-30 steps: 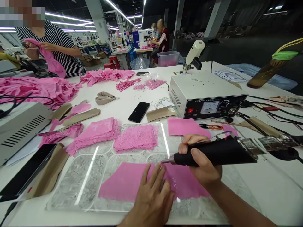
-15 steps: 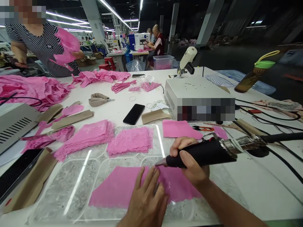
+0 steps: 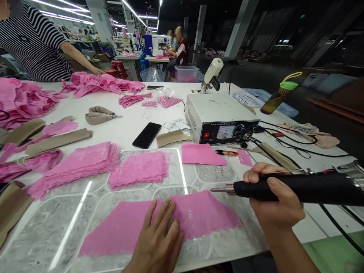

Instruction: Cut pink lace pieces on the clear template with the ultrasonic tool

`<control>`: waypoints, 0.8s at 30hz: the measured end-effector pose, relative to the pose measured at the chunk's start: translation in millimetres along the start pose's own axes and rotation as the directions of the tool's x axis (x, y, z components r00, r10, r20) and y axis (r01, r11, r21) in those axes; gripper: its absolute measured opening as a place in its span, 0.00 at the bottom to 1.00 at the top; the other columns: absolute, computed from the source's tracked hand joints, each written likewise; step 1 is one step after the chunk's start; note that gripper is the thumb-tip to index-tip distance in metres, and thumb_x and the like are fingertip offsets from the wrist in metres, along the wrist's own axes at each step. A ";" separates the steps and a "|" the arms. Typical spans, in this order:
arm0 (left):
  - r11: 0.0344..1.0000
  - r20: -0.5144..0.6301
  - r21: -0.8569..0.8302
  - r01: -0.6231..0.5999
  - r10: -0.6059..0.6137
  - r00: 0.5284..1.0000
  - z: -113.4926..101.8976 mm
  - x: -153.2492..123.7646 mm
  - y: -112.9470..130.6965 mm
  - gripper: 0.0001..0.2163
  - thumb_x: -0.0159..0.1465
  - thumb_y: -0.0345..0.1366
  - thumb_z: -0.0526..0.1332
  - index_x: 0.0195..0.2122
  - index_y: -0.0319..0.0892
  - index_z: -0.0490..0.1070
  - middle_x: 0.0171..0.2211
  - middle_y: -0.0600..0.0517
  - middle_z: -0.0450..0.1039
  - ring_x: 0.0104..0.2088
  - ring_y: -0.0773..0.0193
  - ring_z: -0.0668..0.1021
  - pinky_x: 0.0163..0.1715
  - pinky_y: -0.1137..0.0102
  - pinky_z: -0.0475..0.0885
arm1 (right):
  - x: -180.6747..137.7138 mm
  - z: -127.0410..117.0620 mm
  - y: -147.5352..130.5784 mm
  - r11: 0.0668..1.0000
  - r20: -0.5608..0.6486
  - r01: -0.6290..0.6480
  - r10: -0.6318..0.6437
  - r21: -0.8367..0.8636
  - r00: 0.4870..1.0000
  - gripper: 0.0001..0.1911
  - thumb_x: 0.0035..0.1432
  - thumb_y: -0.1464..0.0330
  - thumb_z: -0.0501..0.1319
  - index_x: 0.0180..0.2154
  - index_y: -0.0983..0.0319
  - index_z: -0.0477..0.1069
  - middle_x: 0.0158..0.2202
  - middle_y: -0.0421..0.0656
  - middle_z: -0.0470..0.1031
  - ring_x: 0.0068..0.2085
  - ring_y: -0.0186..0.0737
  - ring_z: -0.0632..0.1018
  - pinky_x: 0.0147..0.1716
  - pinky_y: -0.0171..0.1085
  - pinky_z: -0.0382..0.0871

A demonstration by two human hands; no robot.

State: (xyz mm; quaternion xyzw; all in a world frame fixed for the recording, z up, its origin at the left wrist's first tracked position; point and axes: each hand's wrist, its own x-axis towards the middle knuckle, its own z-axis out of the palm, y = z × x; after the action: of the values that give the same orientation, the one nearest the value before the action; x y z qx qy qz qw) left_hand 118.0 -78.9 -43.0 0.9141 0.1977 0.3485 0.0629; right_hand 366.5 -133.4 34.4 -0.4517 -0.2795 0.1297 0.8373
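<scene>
My left hand [image 3: 159, 231] lies flat with fingers spread on a pink fabric piece [image 3: 113, 227], near where it meets a second pink fabric piece [image 3: 203, 214]. My right hand [image 3: 277, 197] is wrapped round the black handle of an ultrasonic welding gun [image 3: 309, 187]. The gun's metal tip points left, close to the upper edge of the right-hand piece. Both pieces lie on a clear patterned mat [image 3: 57, 223]. Behind them are two stacks of pink lace-edged fabric, the left stack [image 3: 82, 161] and the middle stack [image 3: 139, 168], plus a single pink piece [image 3: 203, 153].
A grey control box [image 3: 222, 113] with a lit red switch stands behind, its cable running to the right. Nearby lie a black phone [image 3: 147, 135], orange-handled snips [image 3: 227, 152] and a bottle [image 3: 280, 96]. Across the table a person in stripes [image 3: 36, 45] reaches over pink garments [image 3: 105, 83].
My right hand has drawn the welding gun right, away from my left hand and the middle of the fabric. My left hand still presses the fabric. The person opposite has put down pink cloth.
</scene>
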 end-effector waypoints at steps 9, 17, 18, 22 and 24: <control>1.000 0.016 0.003 0.005 -0.005 1.000 -3.1 3.2 1.1 0.05 0.67 0.32 0.57 0.38 0.38 0.72 0.49 0.42 0.76 0.59 0.53 0.71 0.66 0.55 0.52 | -6.2 -0.1 11.5 1.000 0.042 -0.006 0.006 -0.011 0.999 0.04 0.48 0.68 0.62 0.29 0.61 0.72 0.31 0.41 0.69 0.26 0.33 0.70 0.26 0.38 0.68; 1.000 0.015 0.003 0.010 -0.010 1.000 -5.2 3.5 2.8 0.05 0.67 0.32 0.58 0.38 0.37 0.72 0.49 0.41 0.76 0.59 0.52 0.71 0.66 0.54 0.52 | -6.7 -1.4 12.7 0.999 0.072 -0.015 0.018 -0.032 0.997 0.03 0.48 0.68 0.62 0.28 0.60 0.71 0.30 0.40 0.69 0.26 0.33 0.70 0.26 0.38 0.68; 1.000 0.019 0.009 0.005 -0.006 1.000 -5.7 3.5 3.0 0.06 0.67 0.31 0.57 0.38 0.37 0.72 0.49 0.41 0.76 0.59 0.52 0.71 0.66 0.54 0.52 | -6.6 -1.4 12.7 0.999 0.071 -0.013 0.016 -0.039 0.997 0.03 0.48 0.68 0.63 0.28 0.60 0.71 0.30 0.40 0.69 0.26 0.34 0.70 0.26 0.38 0.68; 0.999 0.038 0.038 -0.001 -0.001 0.999 -6.9 3.8 4.5 0.06 0.67 0.31 0.56 0.38 0.37 0.72 0.48 0.40 0.76 0.59 0.52 0.71 0.66 0.54 0.51 | -6.3 -2.2 11.7 0.998 0.055 -0.022 0.025 -0.061 0.998 0.02 0.47 0.69 0.62 0.27 0.60 0.71 0.29 0.40 0.69 0.25 0.34 0.69 0.26 0.39 0.68; 0.999 0.039 0.049 0.008 -0.010 0.999 -7.2 4.1 5.9 0.06 0.67 0.31 0.56 0.38 0.37 0.72 0.48 0.41 0.76 0.58 0.53 0.72 0.67 0.54 0.51 | -7.4 -1.5 11.1 0.998 0.026 -0.034 0.036 -0.052 0.999 0.03 0.45 0.69 0.62 0.27 0.60 0.71 0.29 0.40 0.68 0.25 0.34 0.68 0.25 0.39 0.67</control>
State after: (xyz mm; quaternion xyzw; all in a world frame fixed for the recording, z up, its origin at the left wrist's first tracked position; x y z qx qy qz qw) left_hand 117.9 -82.8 -33.6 0.9212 0.2088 0.3251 0.0461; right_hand 361.8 -131.6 22.0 -0.4760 -0.2862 0.1432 0.8191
